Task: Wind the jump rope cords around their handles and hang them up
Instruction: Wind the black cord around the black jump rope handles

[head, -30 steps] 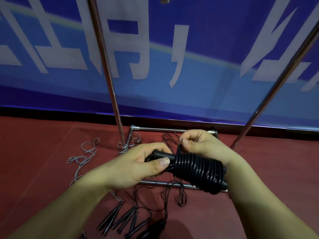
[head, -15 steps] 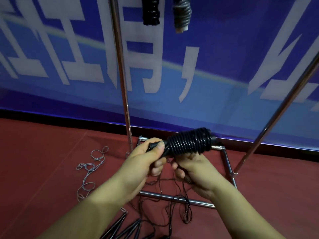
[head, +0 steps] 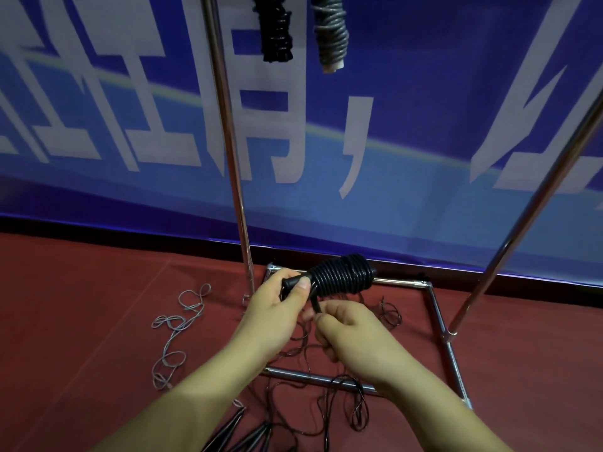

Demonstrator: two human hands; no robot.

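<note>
Two hands on one wound rope

Left hand (head: 274, 314) grips the black handles' (head: 293, 283) end, thumb on top. Wound cord bundle (head: 342, 275) juts beyond those fingers. Right hand (head: 352, 334) pinches the cord tail (head: 316, 303) below.

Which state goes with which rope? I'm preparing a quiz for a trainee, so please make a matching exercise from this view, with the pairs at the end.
Things:
1. black wound bundle
2. grey wound bundle
3. grey loose cord
4. black loose cords

States:
A. lies in loops on the red floor, left of the rack pole
B. held between the left hand and the right hand
C. hangs high before the blue banner
D. tangled over the rack's near base bar

Pairs: 1-B, 2-C, 3-A, 4-D
</note>
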